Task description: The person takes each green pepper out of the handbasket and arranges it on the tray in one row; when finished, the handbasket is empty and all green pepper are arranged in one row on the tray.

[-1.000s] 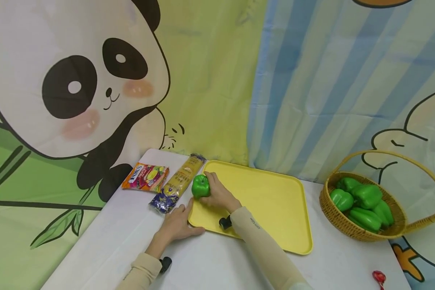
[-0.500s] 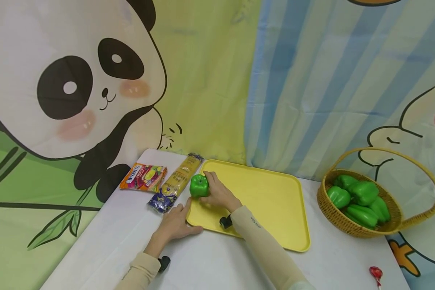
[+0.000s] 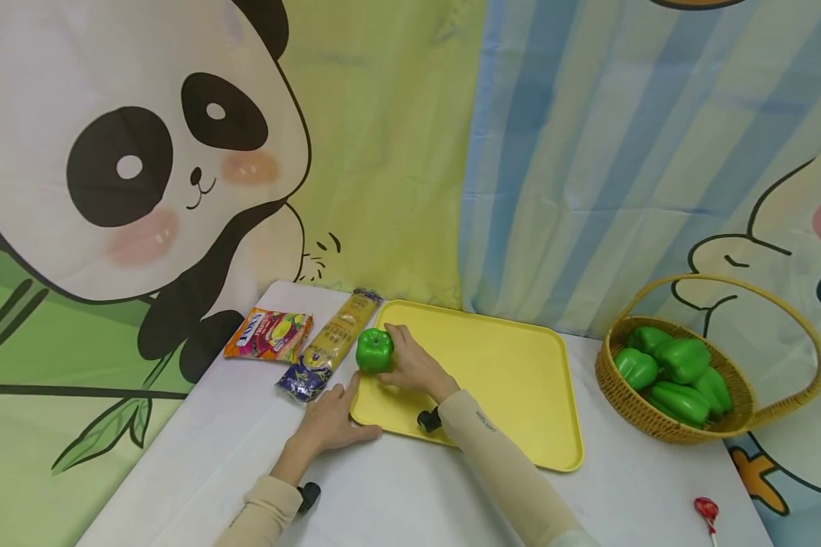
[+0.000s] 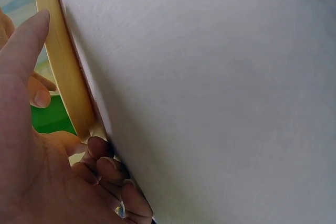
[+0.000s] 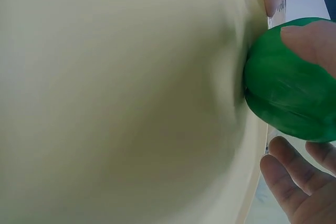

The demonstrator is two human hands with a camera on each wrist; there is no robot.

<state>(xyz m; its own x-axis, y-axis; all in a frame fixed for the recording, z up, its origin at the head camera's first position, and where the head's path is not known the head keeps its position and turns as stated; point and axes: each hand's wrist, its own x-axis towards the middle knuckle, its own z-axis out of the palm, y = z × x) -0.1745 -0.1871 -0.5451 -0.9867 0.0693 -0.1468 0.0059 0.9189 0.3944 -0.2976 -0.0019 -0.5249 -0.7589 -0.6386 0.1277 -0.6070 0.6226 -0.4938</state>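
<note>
My right hand grips 1 green pepper, so tbh I'd brace the tray with my wide-spread left hand.

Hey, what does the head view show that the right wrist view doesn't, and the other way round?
Only the head view shows the wicker basket of green peppers, the red lollipop and the orange Fox's bag.

Only the right wrist view shows, close up, the palm-facing side of the held pepper.

Both show that pepper in the right hand, and at least part of the yellow tray.
</note>
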